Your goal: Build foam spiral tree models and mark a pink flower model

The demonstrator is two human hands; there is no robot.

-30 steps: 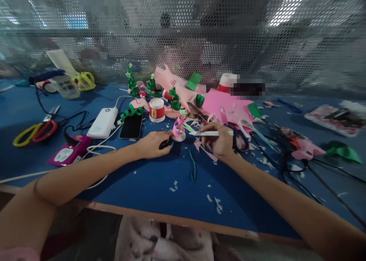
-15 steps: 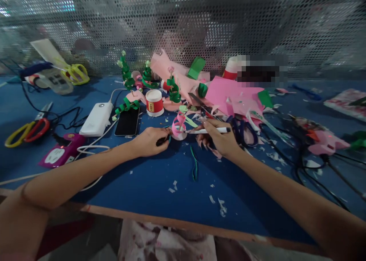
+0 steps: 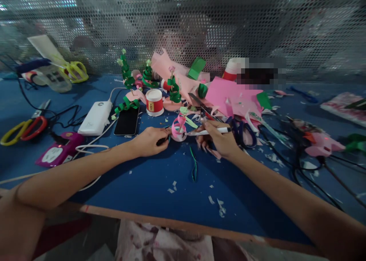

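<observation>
A small pink paper spiral (image 3: 178, 128) with a pale green top stands between my hands on the blue table. My left hand (image 3: 153, 141) rests at its left side, fingers closed at the edge of its base. In my right hand (image 3: 219, 138) is a white pen (image 3: 207, 131) with a black end; its tip points left and reaches the lower part of the spiral. A thin green paper strip (image 3: 193, 165) lies just below. Behind the spiral are green paper spiral trees (image 3: 174, 89) and a red and white cup (image 3: 154, 102).
On the left lie a phone (image 3: 126, 121), a white power bank (image 3: 95, 118), a purple device (image 3: 59, 149) and scissors (image 3: 37, 123). Pink paper (image 3: 220, 95), blue-handled scissors (image 3: 248, 134) and cables lie to the right. A perforated metal screen (image 3: 183, 28) rises behind.
The camera view has shifted slightly. Both hands keep nearly the same place, and the pink spiral leans or turns a little differently beside the pen tip.
</observation>
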